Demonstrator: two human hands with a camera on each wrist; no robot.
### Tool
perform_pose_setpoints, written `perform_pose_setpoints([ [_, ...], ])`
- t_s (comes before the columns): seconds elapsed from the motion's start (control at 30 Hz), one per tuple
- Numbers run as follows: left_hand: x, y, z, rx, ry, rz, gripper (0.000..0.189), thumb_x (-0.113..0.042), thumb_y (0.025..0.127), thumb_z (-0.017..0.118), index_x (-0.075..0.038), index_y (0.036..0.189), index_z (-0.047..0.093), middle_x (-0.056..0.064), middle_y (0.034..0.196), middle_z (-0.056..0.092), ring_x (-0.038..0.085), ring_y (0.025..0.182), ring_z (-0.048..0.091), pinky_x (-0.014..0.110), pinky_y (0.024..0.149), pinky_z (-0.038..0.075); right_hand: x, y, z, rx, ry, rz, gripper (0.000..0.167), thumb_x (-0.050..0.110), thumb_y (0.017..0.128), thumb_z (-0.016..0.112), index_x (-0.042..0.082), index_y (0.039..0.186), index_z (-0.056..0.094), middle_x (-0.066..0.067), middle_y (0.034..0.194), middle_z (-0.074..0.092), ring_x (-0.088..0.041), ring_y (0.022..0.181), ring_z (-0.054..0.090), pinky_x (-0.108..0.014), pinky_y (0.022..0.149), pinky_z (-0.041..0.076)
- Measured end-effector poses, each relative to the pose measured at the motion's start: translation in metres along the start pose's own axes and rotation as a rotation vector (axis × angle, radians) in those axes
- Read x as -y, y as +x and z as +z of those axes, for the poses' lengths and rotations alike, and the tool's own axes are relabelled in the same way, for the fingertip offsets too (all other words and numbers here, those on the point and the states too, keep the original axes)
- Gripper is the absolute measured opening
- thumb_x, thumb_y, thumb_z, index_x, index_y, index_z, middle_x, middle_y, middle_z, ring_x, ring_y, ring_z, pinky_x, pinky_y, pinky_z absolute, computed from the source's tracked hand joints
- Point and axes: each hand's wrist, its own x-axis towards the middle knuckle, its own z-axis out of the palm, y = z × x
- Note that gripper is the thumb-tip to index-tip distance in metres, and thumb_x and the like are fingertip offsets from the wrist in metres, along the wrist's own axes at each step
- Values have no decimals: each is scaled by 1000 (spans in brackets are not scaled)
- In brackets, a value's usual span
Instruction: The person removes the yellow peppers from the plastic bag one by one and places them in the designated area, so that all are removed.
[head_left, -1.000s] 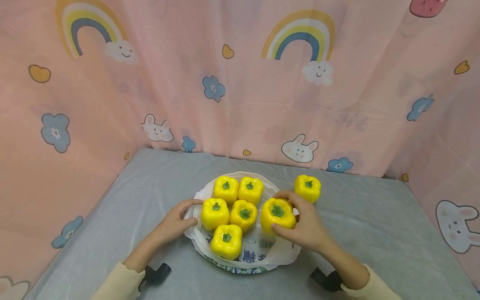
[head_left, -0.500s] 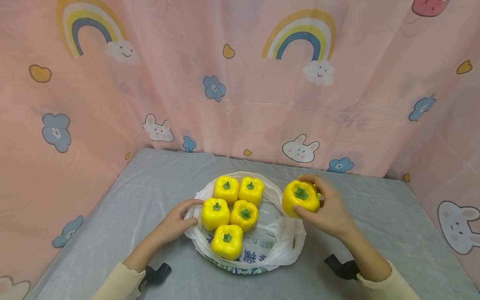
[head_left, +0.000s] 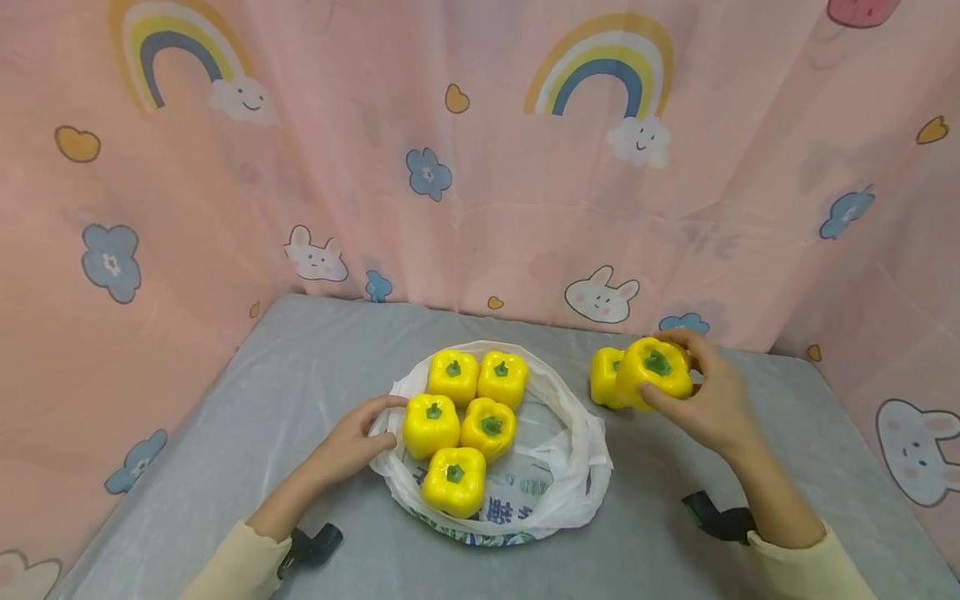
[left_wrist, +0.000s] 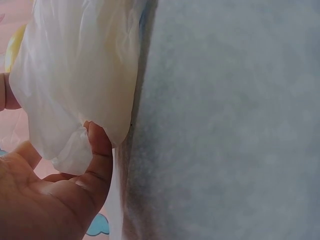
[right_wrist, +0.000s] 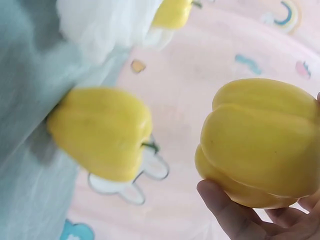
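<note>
My right hand [head_left: 711, 398] holds a yellow bell pepper [head_left: 651, 379] by its sides, green stem up, right of the bag. Just left of it, partly covered by it in the head view, a second bell pepper [right_wrist: 102, 132] stands on the table. In the right wrist view the held bell pepper [right_wrist: 260, 145] is raised off the cloth. My left hand [head_left: 358, 440] grips the left edge of a white plastic bag [head_left: 587, 454], whose mouth is rolled open. Thin plastic [left_wrist: 80, 65] bunches between its thumb and fingers. Several bell peppers [head_left: 454, 482] sit inside the bag, mostly on its left side.
Grey cloth [head_left: 315, 350] covers the table under everything. A pink curtain [head_left: 495, 242] with rainbows and rabbits hangs behind and at both sides. Black wrist mounts [head_left: 315, 546] stick out below the sleeves.
My right hand has carried its bell pepper from over the bag's right side to the right, beside the pepper on the table. The left hand has stayed at the bag's edge.
</note>
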Motion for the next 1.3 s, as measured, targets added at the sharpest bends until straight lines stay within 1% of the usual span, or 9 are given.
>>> perform_pose_setpoints([
  [0.17,-2,0,-1,1,13,-11,51,-11,82,57,-19,132,55,14,146,46,37,140,35,61,113,26,-15,3,-7,-3,-10,35,60,15,74,77,4,128,52,-19,119,58,-27,96,50,-9,64,43],
  [0.33,-3,0,-2,2,27,-10,50,-12,82,57,-18,132,55,15,145,46,37,140,35,61,112,27,-29,5,-10,-5,-45,75,59,17,77,76,3,128,51,-20,122,56,-33,100,50,-5,68,38],
  [0.4,-3,0,-2,2,30,-7,50,-12,83,57,-18,132,55,15,145,46,37,140,35,61,112,27,-35,6,-11,-6,-61,89,59,17,77,76,3,128,50,-20,123,56,-35,103,51,-10,73,38],
  [0.5,-3,0,-2,1,31,-4,50,-12,83,57,-18,132,55,15,145,46,38,140,36,61,112,27,-46,7,-10,-8,-56,98,60,15,76,75,0,128,49,-23,124,55,-38,107,50,-34,84,48],
  [0.57,-3,0,-2,1,31,-4,50,-11,82,57,-18,132,55,15,145,47,38,140,36,61,112,27,-52,8,-10,-6,-56,104,60,14,76,75,-1,128,48,-24,123,55,-39,107,50,-52,85,46],
  [0.63,-3,0,-1,1,32,-5,50,-11,82,57,-18,132,55,15,145,47,38,139,36,61,112,27,-59,8,-9,2,-72,115,60,15,77,74,-2,127,48,-24,122,55,-39,106,49,-57,83,45],
  [0.8,-3,0,-1,-1,32,-12,50,-11,83,57,-19,132,55,15,145,47,38,139,36,61,112,27,-74,9,-4,27,-106,129,60,18,77,74,-1,127,49,-25,122,55,-39,102,50,-43,76,43],
  [1.07,-3,-1,-1,-5,30,-10,49,-11,83,57,-18,131,56,16,144,47,38,139,37,61,112,27,-92,10,5,84,-85,138,59,20,78,74,0,128,50,-27,124,53,-41,102,50,-54,78,45],
  [1.3,-2,0,0,-4,27,-8,49,-10,82,57,-19,131,56,14,145,47,37,139,36,61,113,26,-100,12,10,122,-94,142,59,21,79,73,-1,128,49,-27,123,54,-38,97,52,-31,70,46],
])
